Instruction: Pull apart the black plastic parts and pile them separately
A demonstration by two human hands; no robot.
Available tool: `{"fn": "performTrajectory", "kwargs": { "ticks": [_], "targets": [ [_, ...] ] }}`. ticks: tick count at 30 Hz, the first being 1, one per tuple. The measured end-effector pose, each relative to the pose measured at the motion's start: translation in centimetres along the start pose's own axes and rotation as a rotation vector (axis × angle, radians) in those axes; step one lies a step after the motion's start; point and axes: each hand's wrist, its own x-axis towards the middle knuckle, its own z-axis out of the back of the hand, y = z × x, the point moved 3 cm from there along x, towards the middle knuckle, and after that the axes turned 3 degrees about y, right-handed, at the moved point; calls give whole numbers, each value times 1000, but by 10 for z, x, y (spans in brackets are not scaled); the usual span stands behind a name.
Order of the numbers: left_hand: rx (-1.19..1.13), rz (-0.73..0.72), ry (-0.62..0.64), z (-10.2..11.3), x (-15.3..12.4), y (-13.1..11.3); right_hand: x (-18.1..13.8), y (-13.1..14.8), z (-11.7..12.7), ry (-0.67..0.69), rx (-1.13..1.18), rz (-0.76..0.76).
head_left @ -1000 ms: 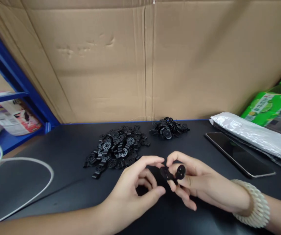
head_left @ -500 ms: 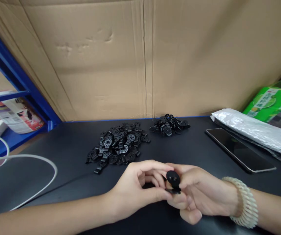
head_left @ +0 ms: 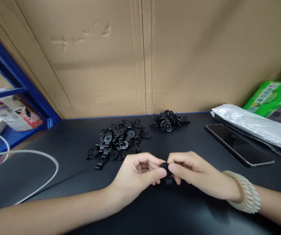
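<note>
While two hands meet over the desk point(head_left: 64, 143), one black clip point(head_left: 169, 180) takes centre stage

And look at that, the left hand point(head_left: 132, 178) has thumb and forefinger pinched at the disc-shaped head of the clip, its other fingers curled in behind! Across from it, the right hand point(head_left: 200, 173) is gripping too, thumb pressed to the disc's face, forefinger arched over the top. The clip is right between the fingertips, over the near half of the desk, disc uppermost, a short flat tab poking out below the thumbs. Is it one part or two? Cannot tell from here!

Beyond the left hand, what a spread: a big pile of black perforated-disc clips point(head_left: 117, 140), and farther back a smaller heap of black discs point(head_left: 171, 122) near the cardboard panel point(head_left: 93, 75). Out to the right, a smartphone point(head_left: 238, 143) lies flat, dark screen up, a silvery plastic packet point(head_left: 255, 122) just beside it. A pale coiled band point(head_left: 245, 192) rings the right wrist, and at far left a white cable point(head_left: 49, 157) loops near the blue shelf frame point(head_left: 39, 102)
</note>
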Motion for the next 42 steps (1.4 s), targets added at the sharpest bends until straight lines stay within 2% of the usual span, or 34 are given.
{"fn": "performTrajectory", "kwargs": {
  "ticks": [9,15,18,21,24,26,28,31,33,35,37,39,42],
  "targets": [
    [40,-19,1,1,-1,-3,0,-2,-3,-47,-53,10],
    [42,-8,11,0,-2,1,0,-2,-5,-31,-53,27],
    [51,-18,24,-2,-4,0,-2,-3,-5,1,23,10],
    [171,-64,21,4,-4,-18,-2,-8,-3,19,193,-61],
    [500,-184,-44,29,1,-58,0,-12,1,-15,342,-122],
    [767,-266,-109,54,9,-84,2,-13,3,-39,396,-144],
    [971,-297,-226,84,18,-102,3,-14,3,-47,417,-156],
    [1177,-261,-318,120,31,-107,3,-13,2,-41,403,-163],
    [1252,-271,-366,129,34,-104,3,-14,1,-37,398,-161],
    [1291,-341,-415,122,32,-99,3,-14,0,-39,390,-161],
    [1274,-419,-389,101,26,-90,3,-14,3,-50,336,-161],
    [1195,-457,-246,72,17,-74,4,-14,9,-89,180,-117],
    [1083,-437,79,27,-1,-39,7,-13,27,-206,-209,19]
  ]
}}
